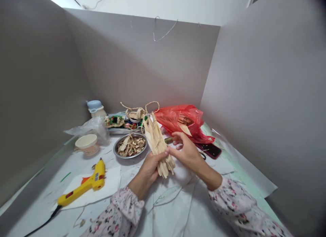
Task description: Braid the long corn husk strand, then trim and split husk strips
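Looking down from the head camera, the left hand point(150, 169) has its grip closed around the lower part of a long bundle of pale dried husk strips point(155, 145), which tilts up and away, with ragged ends showing below the hand. The right hand point(185, 152) sits just beside the bundle, its grip closed on a small olive-brown cylinder point(168, 139). The fingers hide most of that cylinder, so what it is cannot be made out. Pink floral sleeves point(122, 209) cover both forearms.

Just behind the bundle, a round steel bowl point(129, 146) holds torn husk scraps. A crumpled red plastic bag point(178, 119) lies beyond the right hand, with husk pieces partly hidden inside it. A black phone in a pinkish case point(210, 150) sits near its corner, partly cut off by the bag. Farther back, a metal tray point(119, 131) carries small colourful items, too cluttered to tell apart, beneath a looped woven straw piece point(136, 113). Toward the left stand a bottle with a pale blue lid point(95, 107), a clear plastic bag point(89, 128) and a cream cup point(86, 143). A yellow hot glue gun point(84, 184) lies on a white paper sheet point(112, 182) on the white-covered worktop point(163, 213), its black cord point(43, 223) running off the lower edge of the view.
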`<state>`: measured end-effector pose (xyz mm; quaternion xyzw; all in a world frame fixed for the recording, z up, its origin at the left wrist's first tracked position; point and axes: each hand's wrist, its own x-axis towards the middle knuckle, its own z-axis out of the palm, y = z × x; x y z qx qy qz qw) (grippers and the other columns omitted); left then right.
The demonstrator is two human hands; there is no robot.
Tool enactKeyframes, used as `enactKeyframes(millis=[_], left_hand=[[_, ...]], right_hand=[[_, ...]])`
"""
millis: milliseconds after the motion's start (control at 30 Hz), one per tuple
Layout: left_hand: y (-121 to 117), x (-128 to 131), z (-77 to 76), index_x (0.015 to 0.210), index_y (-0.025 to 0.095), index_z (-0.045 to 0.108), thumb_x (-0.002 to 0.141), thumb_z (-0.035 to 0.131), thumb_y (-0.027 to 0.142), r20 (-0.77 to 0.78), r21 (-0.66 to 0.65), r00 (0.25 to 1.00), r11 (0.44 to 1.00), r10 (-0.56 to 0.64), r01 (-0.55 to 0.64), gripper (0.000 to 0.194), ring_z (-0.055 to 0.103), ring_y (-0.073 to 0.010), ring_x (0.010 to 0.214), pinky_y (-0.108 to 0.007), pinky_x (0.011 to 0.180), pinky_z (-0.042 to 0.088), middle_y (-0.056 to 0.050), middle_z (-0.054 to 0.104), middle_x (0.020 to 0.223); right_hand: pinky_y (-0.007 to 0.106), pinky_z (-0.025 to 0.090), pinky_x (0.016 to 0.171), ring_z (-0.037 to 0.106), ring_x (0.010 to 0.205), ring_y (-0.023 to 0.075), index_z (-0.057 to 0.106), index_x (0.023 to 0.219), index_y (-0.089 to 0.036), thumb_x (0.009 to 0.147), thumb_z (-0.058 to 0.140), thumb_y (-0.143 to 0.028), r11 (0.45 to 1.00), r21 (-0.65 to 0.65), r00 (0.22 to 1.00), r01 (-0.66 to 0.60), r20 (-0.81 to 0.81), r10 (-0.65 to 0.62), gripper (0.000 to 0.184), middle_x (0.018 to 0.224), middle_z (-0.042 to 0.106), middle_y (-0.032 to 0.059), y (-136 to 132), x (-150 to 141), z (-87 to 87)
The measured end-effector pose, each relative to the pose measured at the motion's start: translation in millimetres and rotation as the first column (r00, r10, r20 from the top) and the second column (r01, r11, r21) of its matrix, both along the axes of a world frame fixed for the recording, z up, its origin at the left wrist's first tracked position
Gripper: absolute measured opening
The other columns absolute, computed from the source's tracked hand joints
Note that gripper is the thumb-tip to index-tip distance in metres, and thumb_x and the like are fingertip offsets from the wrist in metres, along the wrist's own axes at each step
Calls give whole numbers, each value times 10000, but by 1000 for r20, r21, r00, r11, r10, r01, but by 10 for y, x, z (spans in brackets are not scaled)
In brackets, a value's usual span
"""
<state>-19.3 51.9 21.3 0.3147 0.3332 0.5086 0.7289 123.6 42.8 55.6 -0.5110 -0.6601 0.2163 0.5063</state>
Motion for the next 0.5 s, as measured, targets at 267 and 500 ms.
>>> enactKeyframes(millis=[267,500], left_hand=[[-21,38,-12,996,63,642,685,732,114,34,-14,995,996,-90,90,328,679,-197,642,-307,623,570,-123,723,830],[-24,58,35,1091,24,626,758,572,75,40,-144,994,984,-104,109,341,675,-215,568,-345,580,576,-149,724,762]], right_hand=[[279,481,630,603,637,155,585,836,-187,823,569,-326,988,-142,990,-59,-137,39,139,721,639,9,-205,20,-449],[272,482,617,621,667,169,620,892,-184,844,546,-315,991,-123,971,-51,-237,21,158,767,671,28,-152,50,-572]])
